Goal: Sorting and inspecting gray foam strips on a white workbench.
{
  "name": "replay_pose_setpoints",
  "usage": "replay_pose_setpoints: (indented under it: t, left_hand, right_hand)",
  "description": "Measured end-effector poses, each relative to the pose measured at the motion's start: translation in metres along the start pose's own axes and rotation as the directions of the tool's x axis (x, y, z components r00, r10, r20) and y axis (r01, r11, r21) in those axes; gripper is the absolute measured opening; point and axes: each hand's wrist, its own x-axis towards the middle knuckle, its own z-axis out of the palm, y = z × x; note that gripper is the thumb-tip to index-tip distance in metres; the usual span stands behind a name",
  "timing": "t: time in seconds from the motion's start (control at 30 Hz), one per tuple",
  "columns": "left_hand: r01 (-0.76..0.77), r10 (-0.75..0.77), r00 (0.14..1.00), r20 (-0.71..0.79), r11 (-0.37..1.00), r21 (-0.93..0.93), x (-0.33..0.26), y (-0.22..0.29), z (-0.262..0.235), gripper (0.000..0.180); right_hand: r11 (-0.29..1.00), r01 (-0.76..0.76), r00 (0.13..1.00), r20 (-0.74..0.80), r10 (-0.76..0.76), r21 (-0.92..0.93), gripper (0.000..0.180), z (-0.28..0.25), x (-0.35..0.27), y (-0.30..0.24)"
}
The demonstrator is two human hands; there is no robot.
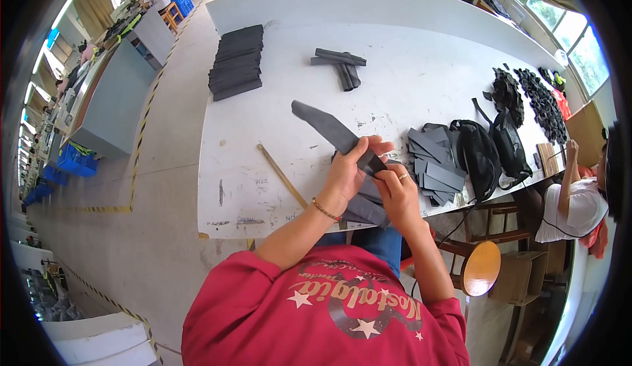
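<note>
White worktable (pixel 263 188) under me, scuffed, in a long workshop with windows on my right. My left hand (pixel 347 174) is clenched around a long grey strip (pixel 326 128), which sticks up and away to the left over the table. My right hand (pixel 397 191), ring on one finger, pinches the strip's near end just beside the left thumb. More grey fabric (pixel 367 207) hangs below both hands at the table edge. Wooden ruler (pixel 282 175) lies slanted on the table left of my left wrist. Loose grey pieces (pixel 434 162) piled just right of my hands, black bags (pixel 490 152) past them. Black stack (pixel 237 62) far left, a few dark strips (pixel 341 64) mid-table. Another person (pixel 576 198) sits at the table's right end.
</note>
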Motion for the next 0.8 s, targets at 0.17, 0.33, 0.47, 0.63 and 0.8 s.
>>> replay_pose_setpoints:
  t: [0.17,0.33,0.47,0.63,0.8]
  left_hand:
    - [-0.229,0.210,0.960,-0.186,0.970,-0.084,0.006,0.035,0.018,0.031]
    - [-0.240,0.237,0.970,-0.053,0.970,-0.050,0.005,0.015,0.023,0.031]
    - [-0.264,0.262,0.964,-0.039,0.963,-0.061,-0.001,0.008,0.021,0.032]
    - [-0.242,0.244,0.970,0.005,0.965,-0.101,-0.002,0.004,0.021,0.031]
    - [-0.236,0.240,0.971,0.012,0.963,-0.131,0.000,-0.001,0.018,0.031]
  right_hand:
    - [0.992,0.128,0.992,-0.006,-0.128,0.008,0.015,-0.015,0.008,0.010]
    - [0.974,0.225,0.972,-0.077,-0.222,0.031,0.017,-0.015,0.026,0.009]
    - [0.977,0.210,0.975,-0.086,-0.206,0.044,0.017,-0.012,0.027,0.009]
    - [0.978,0.201,0.977,-0.081,-0.197,0.048,0.020,-0.009,0.024,0.010]
    - [0.976,0.208,0.976,-0.076,-0.203,0.063,0.019,-0.006,0.027,0.010]
